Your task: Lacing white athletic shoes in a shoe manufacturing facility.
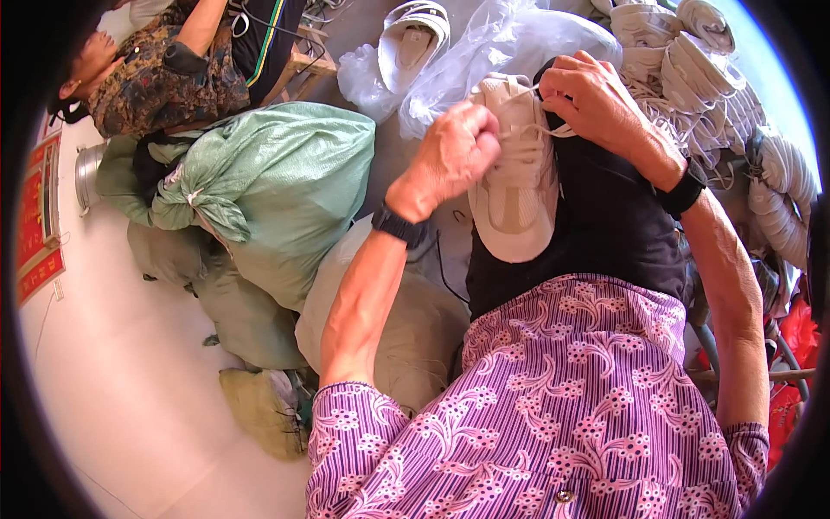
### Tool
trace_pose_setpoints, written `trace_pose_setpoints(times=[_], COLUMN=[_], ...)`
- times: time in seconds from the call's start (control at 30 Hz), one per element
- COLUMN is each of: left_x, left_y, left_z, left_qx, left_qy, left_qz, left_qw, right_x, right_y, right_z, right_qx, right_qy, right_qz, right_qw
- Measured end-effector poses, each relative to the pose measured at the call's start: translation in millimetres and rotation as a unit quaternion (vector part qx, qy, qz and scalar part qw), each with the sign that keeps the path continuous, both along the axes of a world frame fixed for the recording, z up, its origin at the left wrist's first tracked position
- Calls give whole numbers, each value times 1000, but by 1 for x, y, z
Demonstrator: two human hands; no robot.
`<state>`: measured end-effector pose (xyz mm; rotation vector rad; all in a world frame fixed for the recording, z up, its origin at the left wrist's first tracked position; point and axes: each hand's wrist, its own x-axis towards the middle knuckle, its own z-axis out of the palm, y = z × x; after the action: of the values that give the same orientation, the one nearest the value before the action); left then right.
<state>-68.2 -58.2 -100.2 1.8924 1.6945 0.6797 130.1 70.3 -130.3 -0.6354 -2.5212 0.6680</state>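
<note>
A beige and off-white sneaker (pixel 516 203) rests on my dark-trousered lap, its rounded toe pointing toward me. Pale shoelaces (pixel 523 164) cross its upper in rows. Over the shoe's upper right edge, my right hand (pixel 598 108) is closed, with a white lace pinched between thumb and fingers. My left hand (pixel 450 156) is curled into a fist beside the shoe's left side, level with the upper lace rows. Whatever lies within that fist is hidden by its fingers. Both wrists wear black bands.
Many pale sneakers with loose laces (pixel 692 78) are heaped at the right. Another sneaker (pixel 415 43) lies by clear plastic bags (pixel 484 52) ahead. A green sack (pixel 285 173) bulges at left, near a seated person (pixel 173 78). Red plastic (pixel 800 337) shows at far right.
</note>
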Motion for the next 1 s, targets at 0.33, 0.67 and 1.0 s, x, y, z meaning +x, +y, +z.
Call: trace_pose_setpoints(times=[0.33, 0.67, 1.0], left_x=[-7, 11, 31], left_y=[9, -2, -10], left_z=[6, -29, -26], left_qx=[-44, 198, 234], left_qy=[-104, -71, -94], left_qz=[39, 153, 168], left_qw=[993, 966, 953], right_x=[-15, -15, 16], right_y=[6, 25, 47], right_z=[0, 0, 27], right_qx=[3, -27, -67], right_qy=[50, -40, -45], right_qz=[-9, 32, 20], right_qw=[999, 998, 996])
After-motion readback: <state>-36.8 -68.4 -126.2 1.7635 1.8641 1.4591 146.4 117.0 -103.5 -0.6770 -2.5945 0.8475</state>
